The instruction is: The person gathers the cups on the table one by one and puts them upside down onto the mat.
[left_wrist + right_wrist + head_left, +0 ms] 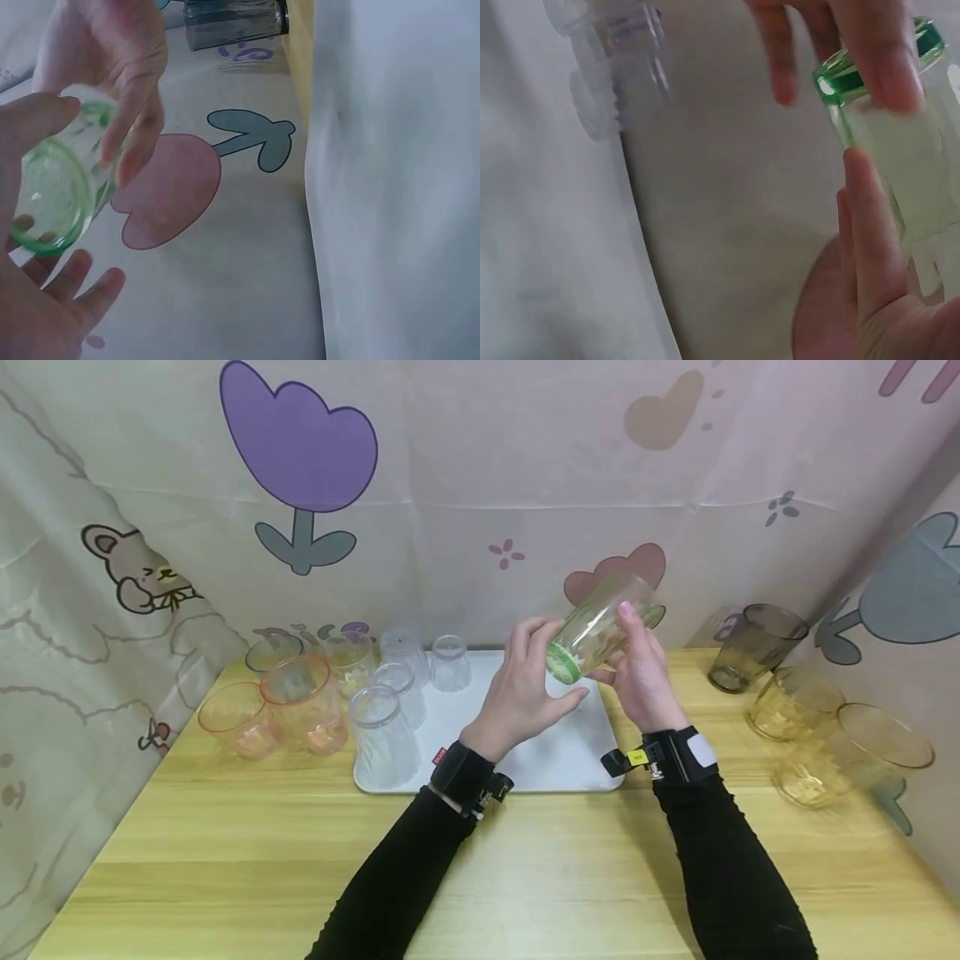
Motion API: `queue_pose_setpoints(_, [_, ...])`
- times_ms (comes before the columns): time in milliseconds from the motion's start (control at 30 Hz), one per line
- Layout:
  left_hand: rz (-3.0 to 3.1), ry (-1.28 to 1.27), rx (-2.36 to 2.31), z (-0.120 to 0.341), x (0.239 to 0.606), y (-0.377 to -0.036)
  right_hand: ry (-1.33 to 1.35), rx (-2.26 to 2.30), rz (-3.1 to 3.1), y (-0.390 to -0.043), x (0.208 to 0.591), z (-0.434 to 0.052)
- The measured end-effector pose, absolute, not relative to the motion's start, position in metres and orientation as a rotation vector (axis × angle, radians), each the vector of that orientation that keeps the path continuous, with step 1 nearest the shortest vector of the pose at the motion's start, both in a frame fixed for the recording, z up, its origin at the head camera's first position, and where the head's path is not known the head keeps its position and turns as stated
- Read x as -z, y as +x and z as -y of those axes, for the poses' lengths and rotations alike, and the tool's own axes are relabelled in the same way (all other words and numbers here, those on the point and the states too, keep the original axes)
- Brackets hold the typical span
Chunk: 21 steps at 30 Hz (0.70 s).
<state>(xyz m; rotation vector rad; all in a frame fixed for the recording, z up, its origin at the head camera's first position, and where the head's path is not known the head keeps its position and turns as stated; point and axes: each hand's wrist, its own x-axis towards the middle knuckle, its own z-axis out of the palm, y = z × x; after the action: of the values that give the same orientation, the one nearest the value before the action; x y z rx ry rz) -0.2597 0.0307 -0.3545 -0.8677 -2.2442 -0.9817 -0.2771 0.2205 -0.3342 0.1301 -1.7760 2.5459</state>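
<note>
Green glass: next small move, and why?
Probably ease the green glass down toward the bare right side of the tray. The right hand holds it tilted, base lowest, clear of the tray, with the left hand at its base. The clear glasses stand toward the tray's left, so there looks to be room.

Bright, diffuse light fills the head view, with a faint pink cast on the upper right of the patterned cloth (pixel 465 443). A soft shadow lies on the tabletop (pixel 225 860) just left of the right sleeve (pixel 735 868). Wide-angle stretch makes the outermost amber glass (pixel 885 743) lean outward. Both wrist views look dimmer and greyer. The left one shows the white tray (pixel 397 187) as a soft smear; in the right one, clear glasses (pixel 630 75) blur and a glint whitens the green glass base (pixel 847 82).
</note>
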Motion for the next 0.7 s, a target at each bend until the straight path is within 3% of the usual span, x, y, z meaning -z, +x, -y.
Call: queue_pose_setpoints(700, [2.077,-1.025,0.863,-0.025,0.334,-0.251,0.23,-2.483,2.093,-0.277,0.34,-0.215])
